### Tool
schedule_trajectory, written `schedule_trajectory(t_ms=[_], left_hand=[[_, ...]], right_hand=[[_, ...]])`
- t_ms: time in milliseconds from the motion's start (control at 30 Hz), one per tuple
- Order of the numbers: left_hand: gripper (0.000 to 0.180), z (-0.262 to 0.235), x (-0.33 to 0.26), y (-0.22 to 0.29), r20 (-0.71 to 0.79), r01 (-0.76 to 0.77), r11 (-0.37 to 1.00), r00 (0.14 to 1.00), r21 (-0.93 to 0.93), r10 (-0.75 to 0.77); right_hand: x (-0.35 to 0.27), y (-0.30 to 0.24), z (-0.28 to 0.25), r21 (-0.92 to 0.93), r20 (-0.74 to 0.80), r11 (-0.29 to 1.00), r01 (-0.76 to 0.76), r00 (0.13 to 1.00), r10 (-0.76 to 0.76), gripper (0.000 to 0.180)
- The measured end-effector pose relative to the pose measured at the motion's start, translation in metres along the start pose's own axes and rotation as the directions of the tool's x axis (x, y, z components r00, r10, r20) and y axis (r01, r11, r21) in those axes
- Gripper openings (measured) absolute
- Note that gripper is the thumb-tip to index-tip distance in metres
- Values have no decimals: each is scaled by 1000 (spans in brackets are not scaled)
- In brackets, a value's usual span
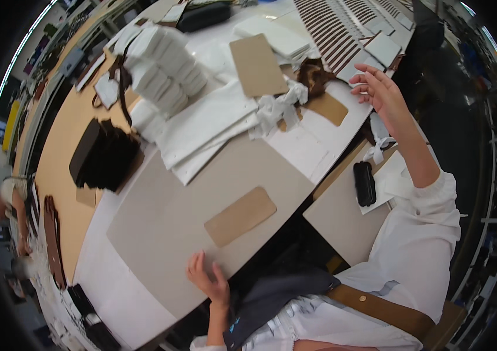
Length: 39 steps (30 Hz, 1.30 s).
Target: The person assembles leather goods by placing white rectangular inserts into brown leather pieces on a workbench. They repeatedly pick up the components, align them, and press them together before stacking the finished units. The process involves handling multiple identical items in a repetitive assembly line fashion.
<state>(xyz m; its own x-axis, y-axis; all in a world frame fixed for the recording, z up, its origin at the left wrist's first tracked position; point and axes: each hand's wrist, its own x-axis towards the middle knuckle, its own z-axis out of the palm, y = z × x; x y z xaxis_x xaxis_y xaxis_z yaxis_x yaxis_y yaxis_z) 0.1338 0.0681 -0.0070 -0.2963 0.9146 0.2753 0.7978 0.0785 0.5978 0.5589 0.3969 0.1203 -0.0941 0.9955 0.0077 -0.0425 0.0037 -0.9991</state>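
**Grey board under one hand, the other lifted over the strips**

Grey card lay nearest the person: a large board (161, 234) spread across the table's front edge, and the left hand (207, 279) rested on its near border, fingers spread flat, gripping nothing. A little beyond that hand, on the same board, sat a brown card (240, 215) with rounded corners, lying slantwise and untouched. To the right, a second grey board (342, 225) overlapped the table edge, with a black case (365, 183) lying on white paper just past it.

Farther in, folded white sheets (204, 126) were piled loosely across the middle of the table, a knot of white ribbon (278, 108) lying against them. A black box (102, 153) stood to the left on the wooden tabletop (55, 146), with stacks of white boxes (164, 67) behind it. Another brown card (257, 64) lay on the white sheets beyond the ribbon, and a smaller brown piece (325, 108) near it.

The right hand (380, 88) was raised above the table's far right side, fingers loosely curled and open, holding nothing that I could see. Just past its fingertips ran rows of brown and white strips (333, 29), laid out side by side toward the far edge, with a small white box (382, 48) beside them.
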Motion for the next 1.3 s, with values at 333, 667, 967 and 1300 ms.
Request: schedule_trajectory(t_ms=[333,667,967,1300], left_hand=[[93,-13,24,58,496,462,-287,867,-839,-55],[97,-81,-52,23,272,265,-59,950,-962,-157],[103,-122,-105,0,-148,32,559,950,-828,-274],[102,-106,-67,-94,-130,63,989,991,135,-45]], right_hand=[[-163,21,208,-227,633,908,352,762,-137,30],[-206,29,333,-87,888,756,649,394,-236,10],[-289,69,429,-8,829,999,45,559,-19,16],[-247,85,383,-398,775,421,815,544,-321,72]])
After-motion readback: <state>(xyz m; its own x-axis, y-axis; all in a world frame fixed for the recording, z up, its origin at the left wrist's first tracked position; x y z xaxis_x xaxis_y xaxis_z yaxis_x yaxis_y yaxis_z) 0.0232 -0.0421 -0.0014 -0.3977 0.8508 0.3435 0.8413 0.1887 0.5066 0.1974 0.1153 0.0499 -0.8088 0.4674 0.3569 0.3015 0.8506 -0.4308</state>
